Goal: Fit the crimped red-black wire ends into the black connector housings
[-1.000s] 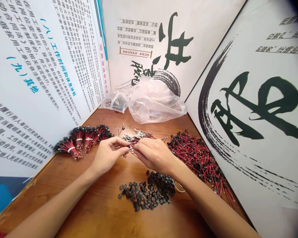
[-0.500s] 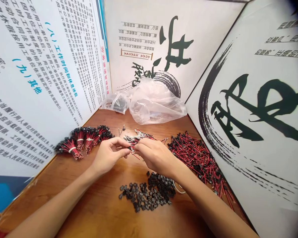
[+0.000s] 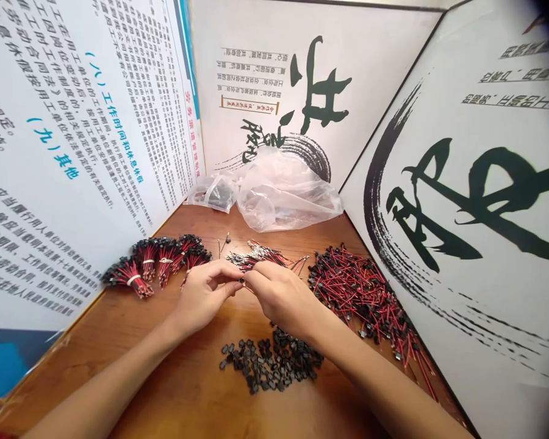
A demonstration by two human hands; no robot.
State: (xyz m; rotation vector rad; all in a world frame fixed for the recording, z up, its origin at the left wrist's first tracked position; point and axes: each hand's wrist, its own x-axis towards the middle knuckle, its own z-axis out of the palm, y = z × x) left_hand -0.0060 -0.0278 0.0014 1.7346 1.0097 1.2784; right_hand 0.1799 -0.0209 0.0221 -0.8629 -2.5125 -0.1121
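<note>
The left hand (image 3: 204, 299) and the right hand (image 3: 281, 299) are hovering close together above the wooden table (image 3: 187, 390), with their fingertips (image 3: 232, 285) curling inward and nearly meeting. The fingers are hiding whatever lies between them, so it is impossible to tell whether they are clamping a wire end. Directly beyond the fingertips, a loose bunch of red-and-black wires (image 3: 258, 257) with bare metal terminals is lying on the table, its near end running in behind the hands. Just past that bunch, two small metal pins (image 3: 222, 245) are standing out from the wood. To the left of the hands, bundled wire sets (image 3: 153, 265) tied with white bands are lying in a row, while to the right a large loose pile of wires with black connectors (image 3: 361, 292) is spreading toward the corner. Nearer the person, below the hands, a heap of small black plastic connectors (image 3: 269, 361) is sitting on the table. Farther out beyond the hands, clear plastic bags (image 3: 283, 196) are slumping against the printed wall panels (image 3: 311, 91) that are rising around the table.
</note>
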